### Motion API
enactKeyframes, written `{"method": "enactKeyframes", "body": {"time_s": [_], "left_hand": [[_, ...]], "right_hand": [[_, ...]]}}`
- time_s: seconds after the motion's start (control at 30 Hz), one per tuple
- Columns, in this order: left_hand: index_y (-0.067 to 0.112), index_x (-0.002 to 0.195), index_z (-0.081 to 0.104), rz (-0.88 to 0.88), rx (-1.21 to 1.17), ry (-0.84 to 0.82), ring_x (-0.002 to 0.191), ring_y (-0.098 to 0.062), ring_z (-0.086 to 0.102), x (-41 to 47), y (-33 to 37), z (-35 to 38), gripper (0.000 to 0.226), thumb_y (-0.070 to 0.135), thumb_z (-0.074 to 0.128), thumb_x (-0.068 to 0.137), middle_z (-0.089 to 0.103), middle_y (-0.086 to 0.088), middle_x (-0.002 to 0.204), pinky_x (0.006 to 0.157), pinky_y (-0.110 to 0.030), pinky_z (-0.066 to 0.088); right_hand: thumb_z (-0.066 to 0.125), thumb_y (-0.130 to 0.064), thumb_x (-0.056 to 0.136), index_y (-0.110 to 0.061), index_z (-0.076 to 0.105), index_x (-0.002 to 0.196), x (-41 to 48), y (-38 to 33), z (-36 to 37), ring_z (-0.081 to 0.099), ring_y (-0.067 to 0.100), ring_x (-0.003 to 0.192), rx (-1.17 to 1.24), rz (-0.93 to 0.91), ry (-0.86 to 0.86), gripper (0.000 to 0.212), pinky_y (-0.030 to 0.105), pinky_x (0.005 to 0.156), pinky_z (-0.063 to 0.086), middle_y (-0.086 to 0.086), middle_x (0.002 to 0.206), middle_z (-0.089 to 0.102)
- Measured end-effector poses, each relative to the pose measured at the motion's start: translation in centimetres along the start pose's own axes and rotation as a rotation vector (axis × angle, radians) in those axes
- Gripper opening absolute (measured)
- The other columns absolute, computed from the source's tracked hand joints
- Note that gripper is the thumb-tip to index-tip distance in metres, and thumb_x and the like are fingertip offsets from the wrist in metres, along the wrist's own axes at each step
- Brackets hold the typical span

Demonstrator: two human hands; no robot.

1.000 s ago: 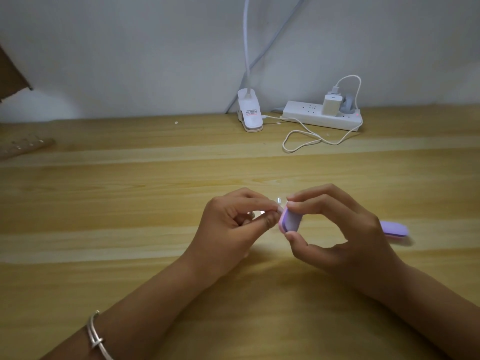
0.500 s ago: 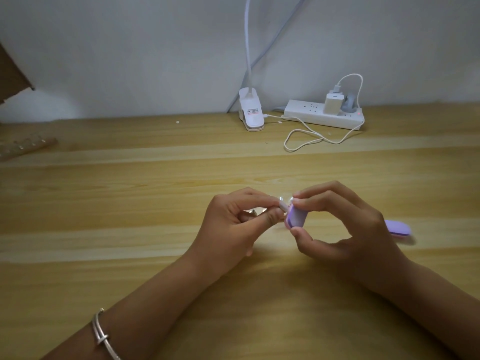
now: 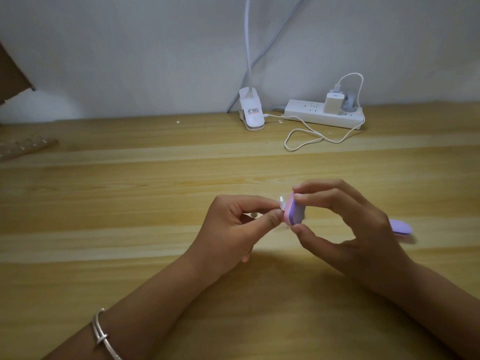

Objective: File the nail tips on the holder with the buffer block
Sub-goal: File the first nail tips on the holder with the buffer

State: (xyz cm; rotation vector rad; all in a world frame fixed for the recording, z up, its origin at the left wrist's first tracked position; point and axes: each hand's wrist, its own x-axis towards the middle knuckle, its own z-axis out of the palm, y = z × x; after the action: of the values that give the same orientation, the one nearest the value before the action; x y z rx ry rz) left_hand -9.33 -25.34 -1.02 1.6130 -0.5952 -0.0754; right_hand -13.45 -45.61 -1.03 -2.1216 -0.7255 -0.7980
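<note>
i see left hand (image 3: 233,224) pinching a small clear nail tip (image 3: 281,201). right hand (image 3: 358,229) grips the rounded pink-purple block (image 3: 294,213), seemingly touching the tip, above the wooden table (image 3: 130,203).

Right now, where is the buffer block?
In the head view, the buffer block is just right of centre, pinched by the right hand against the nail tip the left hand holds.

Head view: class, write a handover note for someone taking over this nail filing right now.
The left hand pinches a clear nail tip.
The right hand grips the buffer block, its pink face against the tip.
A second purple block lies on the table behind the right hand.
Done: block on the tip; how much is filed does not show.
Left: finish it, then any other tips.
</note>
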Motion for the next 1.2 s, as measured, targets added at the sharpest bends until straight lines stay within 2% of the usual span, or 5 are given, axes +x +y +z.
{"method": "enactKeyframes", "body": {"time_s": [0.13, 0.37, 0.5, 0.77, 1.2], "left_hand": [[0.009, 0.093, 0.078, 0.010, 0.001, -0.018, 0.029, -0.011, 0.041, -0.01, -0.07, -0.01, 0.011, 0.008, 0.068, 0.089, 0.077, -0.001, 0.090, 0.034, -0.015, 0.030], [0.010, 0.092, 0.079, 0.015, 0.002, -0.028, 0.029, -0.008, 0.042, -0.07, -0.01, 0.04, 0.014, 0.019, 0.071, 0.085, 0.077, -0.002, 0.088, 0.033, -0.017, 0.030], [0.008, 0.094, 0.078, 0.010, -0.001, -0.039, 0.029, -0.008, 0.042, -0.11, 0.08, 0.06, 0.014, 0.016, 0.070, 0.085, 0.077, -0.003, 0.087, 0.033, -0.016, 0.030], [0.007, 0.093, 0.078, 0.000, 0.002, -0.038, 0.029, -0.008, 0.041, -0.19, 0.38, -0.06, 0.015, 0.016, 0.070, 0.084, 0.077, -0.005, 0.085, 0.033, -0.017, 0.030], [0.010, 0.091, 0.079, -0.007, -0.010, -0.051, 0.029, -0.010, 0.041, -0.09, 0.18, -0.04, 0.015, 0.020, 0.072, 0.084, 0.076, -0.007, 0.083, 0.032, -0.017, 0.028]], "right_hand": [[0.079, -0.008, 0.081, 0.002, 0.069, 0.103, -0.03, 0.08, 0.16, 0.065, 0.016, 0.114, -0.030, -0.010, 0.009, 0.026, 0.029, 0.094, 0.053, 0.010, 0.115, 0.066], [0.075, -0.013, 0.084, 0.005, 0.069, 0.101, 0.10, 0.44, -0.20, 0.065, 0.017, 0.111, -0.061, -0.036, 0.012, 0.025, 0.028, 0.095, 0.053, 0.013, 0.114, 0.066], [0.073, -0.012, 0.085, 0.006, 0.069, 0.101, 0.01, 0.42, 0.01, 0.066, 0.019, 0.109, -0.052, -0.093, -0.009, 0.024, 0.027, 0.094, 0.053, 0.015, 0.113, 0.066], [0.073, -0.010, 0.085, 0.006, 0.070, 0.098, -0.26, 0.71, -0.03, 0.068, 0.024, 0.103, -0.076, -0.126, -0.018, 0.021, 0.034, 0.088, 0.056, 0.016, 0.110, 0.066], [0.072, -0.013, 0.085, 0.007, 0.071, 0.099, 0.05, 0.77, -0.42, 0.066, 0.020, 0.105, -0.109, -0.093, 0.003, 0.024, 0.030, 0.091, 0.054, 0.015, 0.111, 0.066]]}}
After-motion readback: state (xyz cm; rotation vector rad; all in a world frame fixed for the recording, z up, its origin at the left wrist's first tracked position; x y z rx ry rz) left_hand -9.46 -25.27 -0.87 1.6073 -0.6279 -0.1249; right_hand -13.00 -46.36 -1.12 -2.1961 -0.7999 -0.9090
